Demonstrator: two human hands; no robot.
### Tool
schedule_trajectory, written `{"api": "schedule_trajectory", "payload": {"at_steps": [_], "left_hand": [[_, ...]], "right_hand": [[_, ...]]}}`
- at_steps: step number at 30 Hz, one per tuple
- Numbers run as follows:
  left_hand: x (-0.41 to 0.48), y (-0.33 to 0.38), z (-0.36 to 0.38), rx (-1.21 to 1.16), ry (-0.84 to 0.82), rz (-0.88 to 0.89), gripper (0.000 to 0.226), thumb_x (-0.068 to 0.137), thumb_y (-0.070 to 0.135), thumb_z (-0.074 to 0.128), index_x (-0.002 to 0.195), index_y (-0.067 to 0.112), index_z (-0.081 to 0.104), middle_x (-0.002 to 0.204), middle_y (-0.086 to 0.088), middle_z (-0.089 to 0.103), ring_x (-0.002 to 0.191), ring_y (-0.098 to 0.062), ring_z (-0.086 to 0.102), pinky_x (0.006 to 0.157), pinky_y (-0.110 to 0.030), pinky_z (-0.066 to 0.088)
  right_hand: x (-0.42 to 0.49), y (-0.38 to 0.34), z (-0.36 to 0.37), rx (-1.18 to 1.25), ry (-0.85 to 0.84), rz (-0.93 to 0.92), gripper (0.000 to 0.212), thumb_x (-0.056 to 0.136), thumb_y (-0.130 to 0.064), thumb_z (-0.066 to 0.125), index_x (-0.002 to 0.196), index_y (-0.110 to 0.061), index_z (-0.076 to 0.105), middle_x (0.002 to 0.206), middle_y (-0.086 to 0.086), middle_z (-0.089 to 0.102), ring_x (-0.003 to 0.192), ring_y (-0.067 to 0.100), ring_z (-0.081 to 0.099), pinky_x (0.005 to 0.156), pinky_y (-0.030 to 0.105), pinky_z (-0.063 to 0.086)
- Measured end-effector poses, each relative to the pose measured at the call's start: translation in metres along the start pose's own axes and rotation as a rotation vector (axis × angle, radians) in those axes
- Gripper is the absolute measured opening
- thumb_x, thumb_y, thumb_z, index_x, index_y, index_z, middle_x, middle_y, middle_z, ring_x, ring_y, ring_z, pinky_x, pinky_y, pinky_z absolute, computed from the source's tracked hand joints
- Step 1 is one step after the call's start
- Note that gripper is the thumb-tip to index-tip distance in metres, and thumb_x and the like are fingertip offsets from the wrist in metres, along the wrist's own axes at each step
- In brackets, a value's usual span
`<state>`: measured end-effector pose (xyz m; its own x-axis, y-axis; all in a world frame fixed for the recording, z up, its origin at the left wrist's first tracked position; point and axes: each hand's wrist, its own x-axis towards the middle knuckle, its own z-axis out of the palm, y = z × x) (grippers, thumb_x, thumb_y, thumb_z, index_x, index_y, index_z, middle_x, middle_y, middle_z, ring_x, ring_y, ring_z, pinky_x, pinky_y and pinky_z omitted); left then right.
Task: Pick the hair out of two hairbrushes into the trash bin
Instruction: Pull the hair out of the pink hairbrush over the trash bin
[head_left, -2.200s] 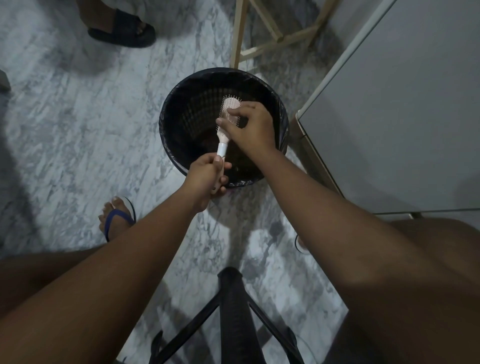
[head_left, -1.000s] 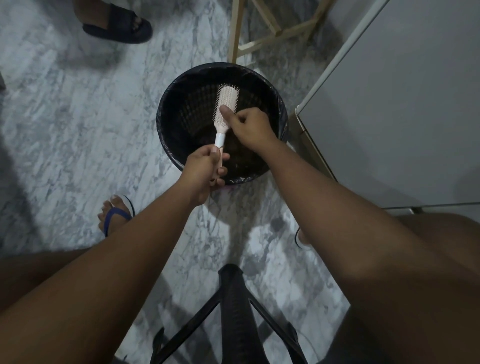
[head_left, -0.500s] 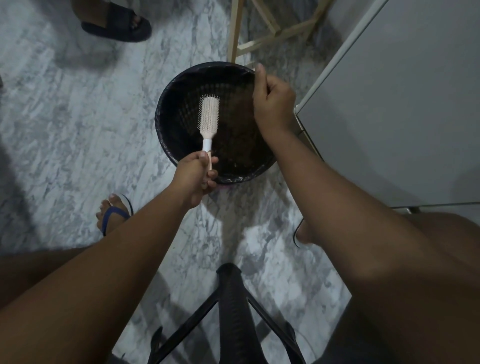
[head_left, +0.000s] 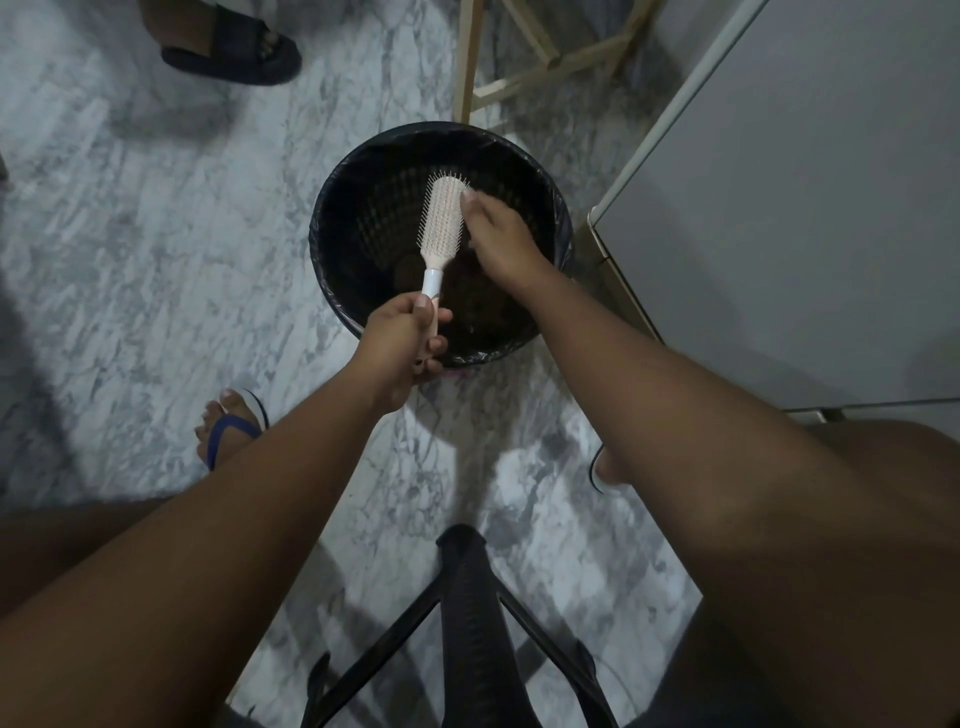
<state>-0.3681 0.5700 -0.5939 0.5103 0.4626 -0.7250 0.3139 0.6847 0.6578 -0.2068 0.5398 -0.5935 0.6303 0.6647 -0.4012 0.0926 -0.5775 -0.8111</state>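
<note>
hairbrush (head_left: 444, 218) hung over trash bin (head_left: 318, 249), upper centre | left hand (head_left: 402, 343) grasped its handle | right hand (head_left: 498, 239) touched bristles; whether it pinched hair could not be told | risk: loose strands could cling to fingers or drift onto floor (head_left: 156, 260)

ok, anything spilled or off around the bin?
Nothing stands out. The left hand holds the hairbrush over the bin, the right hand has its fingers at the bristles, and no clumps show on the floor.
</note>
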Motion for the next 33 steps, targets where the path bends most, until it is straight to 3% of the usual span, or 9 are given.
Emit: {"api": "schedule_trajectory", "payload": {"at_steps": [2,5,13,19,24,27,29,31,33], "left_hand": [[0.000,0.001,0.001,0.001,0.004,0.006,0.022,0.106,0.025,0.041,0.111,0.011,0.057,0.092,0.000,0.059,0.055,-0.008,0.043,0.042,-0.018,0.035],[0.002,0.002,0.002,0.002,0.011,0.008,0.024,0.106,0.026,0.041,0.113,0.009,0.057,0.086,0.001,0.056,0.053,-0.008,0.043,0.041,-0.018,0.035],[0.002,-0.002,0.001,0.031,0.030,0.001,0.024,0.106,0.026,0.042,0.110,0.009,0.058,0.086,0.001,0.057,0.053,-0.008,0.042,0.040,-0.018,0.035],[0.001,-0.005,-0.002,0.016,0.041,-0.022,0.024,0.106,0.025,0.041,0.103,0.009,0.058,0.086,-0.002,0.053,0.054,-0.008,0.041,0.041,-0.018,0.033],[0.001,-0.006,-0.012,-0.027,0.042,-0.023,0.026,0.107,0.024,0.038,0.100,0.008,0.057,0.083,-0.003,0.049,0.056,-0.008,0.039,0.040,-0.019,0.032],[-0.001,-0.005,-0.011,-0.032,0.034,-0.011,0.025,0.107,0.024,0.039,0.098,0.009,0.058,0.083,-0.002,0.050,0.055,-0.008,0.040,0.041,-0.018,0.032],[-0.001,-0.004,-0.009,-0.031,0.034,-0.009,0.024,0.107,0.023,0.040,0.098,0.010,0.058,0.087,-0.003,0.051,0.054,-0.008,0.041,0.041,-0.018,0.032],[-0.002,-0.003,-0.006,-0.018,0.027,-0.002,0.021,0.106,0.023,0.041,0.103,0.011,0.058,0.091,-0.002,0.055,0.054,-0.008,0.041,0.041,-0.018,0.033],[-0.001,-0.004,-0.003,0.009,0.017,0.009,0.020,0.106,0.024,0.042,0.108,0.012,0.057,0.093,0.000,0.057,0.054,-0.008,0.042,0.040,-0.017,0.033]], "right_hand": [[0.001,0.003,-0.001,-0.045,-0.020,-0.007,0.065,0.100,-0.057,0.036,0.093,-0.001,0.067,0.088,0.007,0.069,0.081,0.018,0.065,0.082,0.041,0.053],[0.000,0.008,-0.005,-0.060,-0.023,-0.043,0.054,0.101,-0.048,0.043,0.062,-0.011,0.051,0.055,-0.003,0.045,0.050,0.009,0.041,0.054,0.025,0.035],[0.000,0.002,-0.010,-0.212,0.048,-0.165,0.042,0.095,-0.038,0.061,0.072,-0.004,0.070,0.054,-0.005,0.053,0.049,0.003,0.046,0.054,0.019,0.039],[-0.003,-0.032,-0.019,0.080,0.245,-0.244,0.034,0.097,-0.029,0.061,0.068,-0.011,0.065,0.052,-0.012,0.048,0.043,-0.005,0.043,0.051,0.009,0.035],[0.003,-0.038,-0.029,0.227,0.514,-0.213,0.040,0.100,-0.032,0.054,0.062,-0.022,0.059,0.056,-0.008,0.051,0.051,0.002,0.044,0.054,0.015,0.037],[0.013,-0.019,-0.032,-0.157,0.291,-0.051,0.029,0.100,-0.030,0.051,0.090,-0.013,0.072,0.086,0.003,0.071,0.084,0.013,0.067,0.076,0.025,0.048],[0.011,-0.009,-0.028,-0.362,0.114,0.085,0.037,0.097,-0.029,0.054,0.126,-0.009,0.061,0.124,0.011,0.066,0.118,0.026,0.061,0.097,0.031,0.046],[0.004,-0.008,-0.021,-0.260,0.053,0.088,0.059,0.096,-0.037,0.057,0.145,-0.008,0.044,0.142,0.012,0.054,0.131,0.026,0.052,0.108,0.033,0.040],[-0.003,-0.013,-0.012,-0.103,0.081,0.011,0.064,0.092,-0.043,0.064,0.144,-0.009,0.047,0.136,0.008,0.060,0.124,0.018,0.058,0.104,0.026,0.043]]}}
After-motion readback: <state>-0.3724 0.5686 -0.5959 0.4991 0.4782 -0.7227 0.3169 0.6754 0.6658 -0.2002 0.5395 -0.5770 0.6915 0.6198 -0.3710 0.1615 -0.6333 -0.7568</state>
